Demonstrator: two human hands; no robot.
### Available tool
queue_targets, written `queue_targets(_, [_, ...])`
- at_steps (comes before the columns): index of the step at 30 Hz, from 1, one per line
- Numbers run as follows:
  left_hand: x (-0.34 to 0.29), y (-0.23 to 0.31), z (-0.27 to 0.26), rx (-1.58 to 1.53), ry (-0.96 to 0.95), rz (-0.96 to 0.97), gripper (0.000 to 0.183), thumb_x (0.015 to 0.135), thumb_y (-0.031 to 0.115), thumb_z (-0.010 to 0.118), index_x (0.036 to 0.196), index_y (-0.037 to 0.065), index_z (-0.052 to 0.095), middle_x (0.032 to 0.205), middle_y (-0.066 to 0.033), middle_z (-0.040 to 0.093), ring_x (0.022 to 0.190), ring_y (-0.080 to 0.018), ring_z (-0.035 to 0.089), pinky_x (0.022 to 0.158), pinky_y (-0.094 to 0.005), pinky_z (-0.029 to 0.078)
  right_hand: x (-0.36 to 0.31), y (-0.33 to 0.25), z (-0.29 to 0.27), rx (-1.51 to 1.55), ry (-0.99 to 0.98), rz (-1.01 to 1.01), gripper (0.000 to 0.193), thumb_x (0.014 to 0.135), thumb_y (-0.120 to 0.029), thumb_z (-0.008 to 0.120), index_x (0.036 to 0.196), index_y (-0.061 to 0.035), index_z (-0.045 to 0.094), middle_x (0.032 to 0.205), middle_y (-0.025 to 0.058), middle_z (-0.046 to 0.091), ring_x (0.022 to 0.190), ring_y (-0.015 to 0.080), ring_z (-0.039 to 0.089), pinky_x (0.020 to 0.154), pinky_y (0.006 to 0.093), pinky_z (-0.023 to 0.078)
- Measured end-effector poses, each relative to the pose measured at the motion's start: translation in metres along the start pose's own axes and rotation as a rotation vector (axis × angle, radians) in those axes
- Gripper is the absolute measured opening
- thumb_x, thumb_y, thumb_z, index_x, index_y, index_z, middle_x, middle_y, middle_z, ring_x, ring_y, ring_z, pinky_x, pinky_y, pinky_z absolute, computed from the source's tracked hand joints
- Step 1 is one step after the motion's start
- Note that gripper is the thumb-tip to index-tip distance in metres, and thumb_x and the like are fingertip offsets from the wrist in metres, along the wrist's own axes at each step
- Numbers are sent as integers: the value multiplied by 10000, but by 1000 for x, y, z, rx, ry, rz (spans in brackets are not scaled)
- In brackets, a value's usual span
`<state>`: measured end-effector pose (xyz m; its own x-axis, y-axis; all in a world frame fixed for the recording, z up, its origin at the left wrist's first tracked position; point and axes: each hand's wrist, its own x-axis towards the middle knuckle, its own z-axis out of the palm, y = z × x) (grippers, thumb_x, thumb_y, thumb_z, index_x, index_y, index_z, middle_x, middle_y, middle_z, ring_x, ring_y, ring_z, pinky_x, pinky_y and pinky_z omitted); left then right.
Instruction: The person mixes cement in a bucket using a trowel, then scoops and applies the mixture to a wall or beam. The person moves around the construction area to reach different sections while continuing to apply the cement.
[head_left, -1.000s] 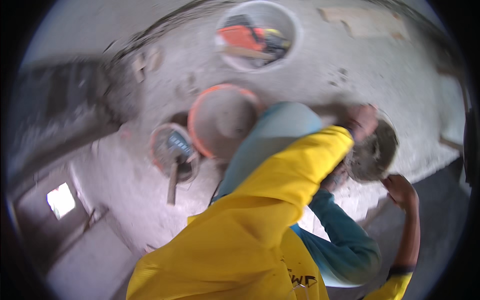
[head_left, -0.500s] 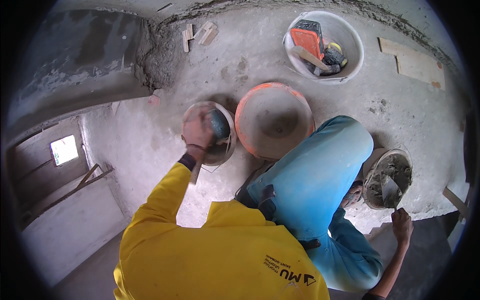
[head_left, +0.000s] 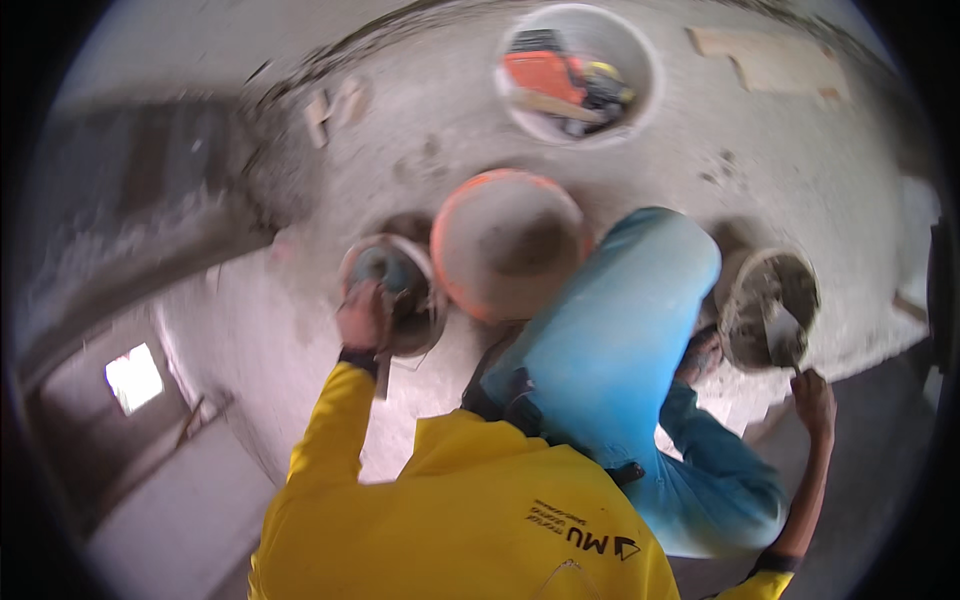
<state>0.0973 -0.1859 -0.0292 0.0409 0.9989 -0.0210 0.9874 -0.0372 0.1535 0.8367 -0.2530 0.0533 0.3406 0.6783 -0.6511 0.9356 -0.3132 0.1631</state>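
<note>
My left hand (head_left: 364, 317) is at the near left rim of a small bucket (head_left: 432, 322), its fingers curled. Blur hides what they grip. A blue-green rounded thing (head_left: 398, 270) shows inside that bucket, just beyond the fingers. From under my wrist a narrow pale strip (head_left: 382, 376) sticks out, perhaps a handle. On the far right, my right hand (head_left: 815, 400) is closed round the handle of a trowel. The metal trowel blade (head_left: 781, 336) rests in grey mortar (head_left: 752, 318) within a second bucket (head_left: 728, 290).
An orange-rimmed tub (head_left: 476, 285) stands between the small bucket and my blue-trousered knee (head_left: 640, 270). Farther off, a white bucket (head_left: 645, 100) contains an orange-and-black box (head_left: 545, 76) and tools. Wood scraps (head_left: 318, 115) and a board (head_left: 780, 62) lie on the concrete floor.
The whole view has shifted. My left hand has come back toward me, from over the small bucket to its near rim. My right hand keeps the trowel in the mortar.
</note>
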Motion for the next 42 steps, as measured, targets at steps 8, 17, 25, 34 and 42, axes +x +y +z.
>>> queue_targets(8, [122, 147, -95, -105, 109, 600, 226, 850, -40, 611, 1068, -3, 657, 892, -184, 654, 780, -351, 654, 680, -408, 521, 0, -22, -34, 58, -86, 133, 336, 893, -344, 510, 946, -57, 678, 959, 185, 694, 946, 374, 660, 823, 490, 511])
queue_targets(17, [232, 421, -40, -152, -296, 1592, 284, 780, 4, 588, 1052, 77, 557, 913, -109, 561, 822, -321, 587, 659, -406, 485, -7, -14, -8, 140, 40, 132, 249, 875, -239, 565, 905, -10, 655, 790, 209, 678, 797, 383, 669, 725, 479, 516])
queue_targets(25, [176, 534, 39, 337, -377, 1933, 128, 849, 111, 577, 882, 113, 701, 871, -60, 679, 866, -238, 694, 706, -361, 566, -8, -16, -5, 85, 68, 137, 237, 846, -195, 538, 903, -20, 687, 814, 189, 694, 796, 342, 689, 721, 437, 538])
queue_targets(34, [155, 569, 28, 549, -505, 1980, 132, 844, 105, 609, 925, 102, 713, 900, -71, 699, 911, -244, 699, 727, -354, 572, -8, -17, -9, 57, 18, 135, 222, 828, -159, 527, 870, -29, 702, 818, 185, 696, 800, 334, 692, 721, 434, 543])
queue_targets(42, [181, 557, 18, 343, -493, 1882, 236, 849, 69, 569, 1060, 111, 664, 929, -79, 677, 914, -274, 686, 729, -373, 566, -5, -19, -16, 111, 40, 123, 251, 877, -243, 566, 886, -10, 658, 788, 211, 678, 806, 381, 674, 740, 482, 515])
